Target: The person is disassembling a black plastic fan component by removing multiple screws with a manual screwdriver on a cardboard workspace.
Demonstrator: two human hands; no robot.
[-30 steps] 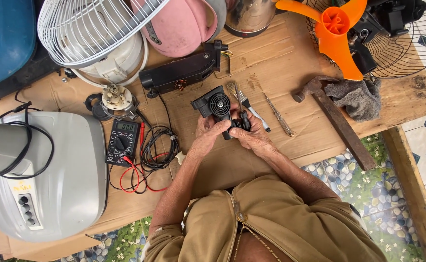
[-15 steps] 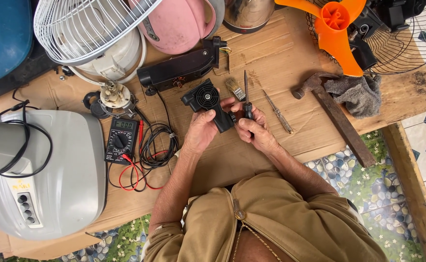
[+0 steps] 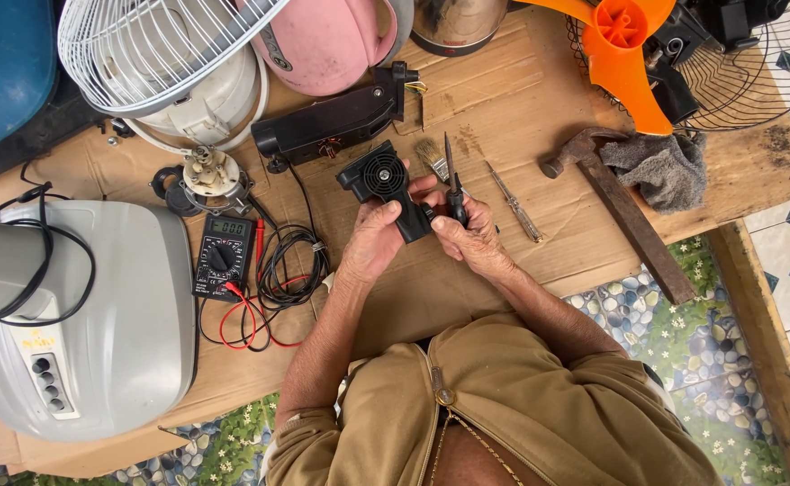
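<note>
Your left hand [image 3: 375,241] has tilted the black fan housing [image 3: 388,184] upward, fingers clamped on its handle; your right hand [image 3: 469,236] now grips the screwdriver [image 3: 453,184] upright just beside it, above the counter [image 3: 503,99].

Cardboard sheet [image 3: 503,99] covering a wooden bench [image 3: 773,171]. Lying on the cardboard, left to right: grey fan base [image 3: 98,333]; multimeter [image 3: 223,255] with red and black leads [image 3: 273,288]; small motor [image 3: 207,173]; black housing [image 3: 332,121]; brush [image 3: 430,157]; screwdriver [image 3: 515,202]; hammer [image 3: 624,211]. A grey rag [image 3: 665,166] lies just beside the hammer head, at the far right.
</note>
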